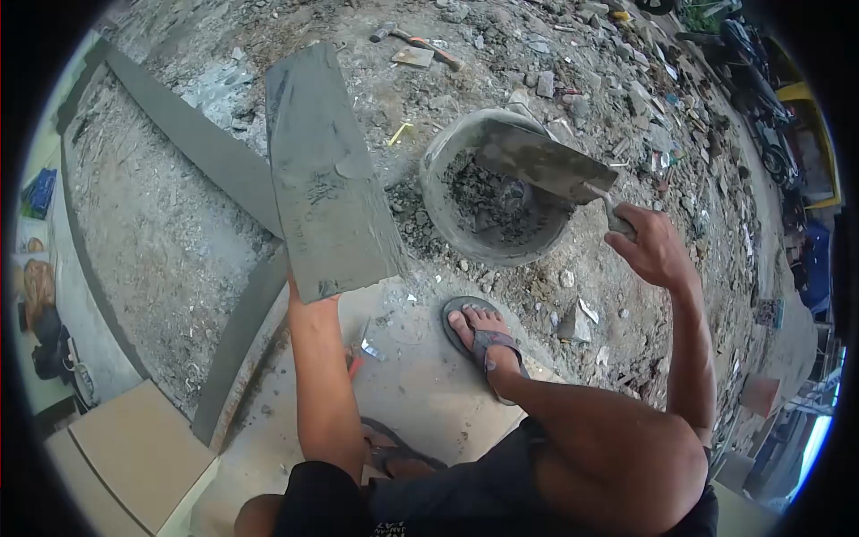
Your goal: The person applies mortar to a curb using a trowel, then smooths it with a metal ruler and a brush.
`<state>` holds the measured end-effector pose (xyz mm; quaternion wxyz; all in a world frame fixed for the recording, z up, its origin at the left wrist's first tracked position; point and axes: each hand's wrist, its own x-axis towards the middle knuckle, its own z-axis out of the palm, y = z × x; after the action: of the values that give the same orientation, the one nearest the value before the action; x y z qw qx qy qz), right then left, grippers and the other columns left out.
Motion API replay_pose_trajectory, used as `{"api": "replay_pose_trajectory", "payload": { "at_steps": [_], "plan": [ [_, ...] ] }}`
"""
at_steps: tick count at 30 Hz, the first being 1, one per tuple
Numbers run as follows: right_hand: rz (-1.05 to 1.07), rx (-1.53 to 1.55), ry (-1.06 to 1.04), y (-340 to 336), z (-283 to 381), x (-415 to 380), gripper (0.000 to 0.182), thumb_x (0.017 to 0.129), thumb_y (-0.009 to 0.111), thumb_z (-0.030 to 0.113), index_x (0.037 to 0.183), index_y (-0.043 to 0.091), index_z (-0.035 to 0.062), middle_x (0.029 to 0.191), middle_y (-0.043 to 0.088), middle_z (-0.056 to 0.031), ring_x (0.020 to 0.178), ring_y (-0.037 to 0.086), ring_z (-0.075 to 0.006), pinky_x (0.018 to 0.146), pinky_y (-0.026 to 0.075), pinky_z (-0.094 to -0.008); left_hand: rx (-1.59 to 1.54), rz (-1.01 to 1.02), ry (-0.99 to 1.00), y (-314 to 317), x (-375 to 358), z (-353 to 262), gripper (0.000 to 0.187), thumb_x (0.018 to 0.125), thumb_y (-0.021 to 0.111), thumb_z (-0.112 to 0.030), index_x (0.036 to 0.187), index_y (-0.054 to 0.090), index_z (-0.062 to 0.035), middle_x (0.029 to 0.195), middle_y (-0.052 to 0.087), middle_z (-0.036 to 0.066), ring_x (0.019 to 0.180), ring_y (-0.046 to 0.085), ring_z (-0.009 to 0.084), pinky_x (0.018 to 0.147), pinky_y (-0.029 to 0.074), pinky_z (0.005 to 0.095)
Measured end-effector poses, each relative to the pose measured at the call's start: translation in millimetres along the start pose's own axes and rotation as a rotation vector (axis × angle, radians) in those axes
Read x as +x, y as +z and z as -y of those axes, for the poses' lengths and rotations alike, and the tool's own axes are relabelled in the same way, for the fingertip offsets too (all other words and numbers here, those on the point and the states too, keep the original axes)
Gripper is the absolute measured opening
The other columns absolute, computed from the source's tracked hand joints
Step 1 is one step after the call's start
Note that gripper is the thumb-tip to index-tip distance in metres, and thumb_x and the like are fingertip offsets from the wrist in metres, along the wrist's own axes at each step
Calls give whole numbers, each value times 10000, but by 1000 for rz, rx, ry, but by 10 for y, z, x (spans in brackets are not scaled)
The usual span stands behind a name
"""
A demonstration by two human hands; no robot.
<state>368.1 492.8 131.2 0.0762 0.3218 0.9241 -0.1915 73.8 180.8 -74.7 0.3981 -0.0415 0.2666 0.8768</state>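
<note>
My left hand [313, 311] supports a long rectangular slab [327, 179] from beneath, tilted up before me. Smooth grey wet mortar coats its upper face, and most of my fingers are hidden under it. In my right hand [658, 243], closed round the handle, is a trowel [546, 163] with a long, mortar-smeared blade. That blade lies over the far right part of a round bucket [431, 192], which holds grey mortar [488, 201] at its bottom.
A hammer [420, 43] lies on the rubble ground [358, 85] beyond the bucket. Low mortar-covered kerbs [192, 134] run at the left. My sandalled foot [483, 336] stands on a pale slab [403, 385]; a red-handled tool [358, 358] lies nearby. Cardboard-coloured panels [143, 447] sit lower left.
</note>
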Motion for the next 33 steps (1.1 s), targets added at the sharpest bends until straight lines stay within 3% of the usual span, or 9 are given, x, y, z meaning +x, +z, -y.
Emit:
{"api": "replay_pose_trajectory", "payload": {
  "at_steps": [2, 6, 8, 12, 16, 21, 23, 27, 33],
  "plan": [
    [88, -285, 48, 41, 108, 74, 222, 865, 616, 241, 918, 634, 27, 723, 607, -119, 650, 586, -250, 673, 467, -416, 171, -212, 94, -67, -24, -128, 407, 994, 508, -337, 1290, 564, -65, 1223, 633, 98, 1053, 642, 276, 856, 558, 428],
    [111, -450, 11, 31, 191, 311, 132, 841, 627, 139, 931, 658, 47, 807, 648, -111, 749, 623, -254, 706, 475, -415, 134, -236, 70, 66, -153, -111, 407, 992, 502, -329, 1284, 565, -53, 1221, 631, 111, 1032, 652, 274, 842, 562, 423],
    [-83, -565, -253, 98, 16, 497, 153, 824, 637, 67, 975, 666, 74, 849, 659, -82, 843, 619, -237, 781, 480, -420, 129, -178, 19, -47, -139, -12, 426, 996, 496, -346, 1294, 561, -50, 1223, 630, 111, 1048, 650, 270, 844, 563, 418],
    [-67, -692, -349, 66, 52, 884, 204, 820, 598, -25, 943, 705, 97, 862, 659, -42, 899, 596, -209, 866, 435, -377, 72, -179, -113, -89, -137, 108, 434, 996, 501, -354, 1299, 561, -49, 1222, 630, 109, 1052, 649, 267, 844, 563, 413],
    [-117, -813, -577, 151, 205, 1289, 123, 797, 648, 37, 836, 712, 134, 836, 649, -23, 892, 595, -186, 870, 429, -362, 6, -242, -220, -55, -131, 202, 442, 997, 505, -362, 1303, 561, -49, 1221, 631, 107, 1055, 648, 264, 845, 563, 409],
    [-47, -976, -652, 395, 532, 1673, 62, 815, 677, 153, 756, 696, 159, 825, 640, 2, 911, 602, -157, 899, 413, -330, 15, -266, -241, 260, -253, 174, 464, 998, 510, -375, 1322, 552, -45, 1225, 628, 111, 1065, 646, 251, 852, 562, 399],
    [-76, -991, -755, 424, 668, 1757, 112, 843, 656, 152, 736, 689, 163, 816, 640, 0, 915, 603, -151, 907, 410, -322, 198, -75, -118, 301, -335, 140, 469, 997, 513, -372, 1322, 552, -36, 1209, 636, 111, 1052, 653, 243, 859, 560, 392],
    [-43, -1077, -803, 548, 838, 1874, 101, 851, 663, 197, 761, 700, 172, 809, 669, 22, 913, 604, -139, 914, 406, -305, 267, -120, -77, 338, -400, 142, 469, 1004, 489, -372, 1317, 557, -29, 1178, 652, 109, 1025, 664, 232, 864, 560, 386],
    [-3, -799, -903, 428, 926, 1861, 106, 716, 679, 30, 732, 678, 134, 782, 647, 3, 883, 591, -171, 889, 403, -318, 238, -174, -198, 474, -461, 152, 440, 1007, 463, -359, 1287, 585, -43, 1171, 669, 87, 1021, 672, 161, 872, 550, 320]
  ]
}}
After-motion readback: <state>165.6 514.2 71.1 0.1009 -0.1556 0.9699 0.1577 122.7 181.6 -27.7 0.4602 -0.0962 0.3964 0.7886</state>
